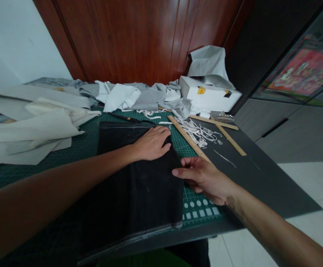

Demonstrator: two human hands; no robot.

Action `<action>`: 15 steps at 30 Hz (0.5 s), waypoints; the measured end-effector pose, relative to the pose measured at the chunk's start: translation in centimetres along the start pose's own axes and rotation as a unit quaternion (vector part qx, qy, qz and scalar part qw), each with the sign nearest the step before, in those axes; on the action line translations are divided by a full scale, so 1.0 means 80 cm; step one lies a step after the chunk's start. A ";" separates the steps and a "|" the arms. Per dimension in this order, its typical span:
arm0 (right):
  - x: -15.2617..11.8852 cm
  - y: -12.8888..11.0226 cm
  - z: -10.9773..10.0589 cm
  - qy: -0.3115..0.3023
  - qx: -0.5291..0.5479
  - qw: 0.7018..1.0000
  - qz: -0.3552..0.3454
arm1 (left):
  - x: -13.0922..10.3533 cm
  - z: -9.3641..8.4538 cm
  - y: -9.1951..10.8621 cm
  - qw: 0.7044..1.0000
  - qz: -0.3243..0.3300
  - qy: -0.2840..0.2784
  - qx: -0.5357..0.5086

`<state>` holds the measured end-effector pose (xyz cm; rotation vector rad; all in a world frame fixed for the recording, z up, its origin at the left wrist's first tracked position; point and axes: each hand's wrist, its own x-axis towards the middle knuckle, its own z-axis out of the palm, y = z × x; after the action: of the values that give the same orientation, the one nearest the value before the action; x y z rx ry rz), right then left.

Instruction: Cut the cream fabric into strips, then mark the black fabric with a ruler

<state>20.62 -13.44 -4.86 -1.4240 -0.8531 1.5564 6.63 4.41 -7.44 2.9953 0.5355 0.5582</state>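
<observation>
Black cloth (152,193) is laid flat on the green mat (88,149), apparently being straightened: its far end is pressed by the spread left hand (153,144), its right edge pinched in the right hand's (196,173) grip. Lined-up edges seem called for; room is narrowed by scissors (129,119) just beyond and a wooden ruler (188,138) alongside.

Wooden panelling (122,40), white wall (13,40), grey cabinet (278,118), pale tiled floor (303,178)

Left hand (154,144) flat, palm down, forearm (75,181) outstretched; right hand (201,178) half-curled, thumb extended inward.
</observation>
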 end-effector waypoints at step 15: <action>-0.032 0.024 -0.008 0.015 -0.063 0.997 0.042 | 0.003 -0.008 -0.004 0.998 0.049 0.013 0.044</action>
<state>21.02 -16.63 -5.62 -1.5871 -0.8973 1.5621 6.49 4.80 -6.80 3.1159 0.4277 0.5971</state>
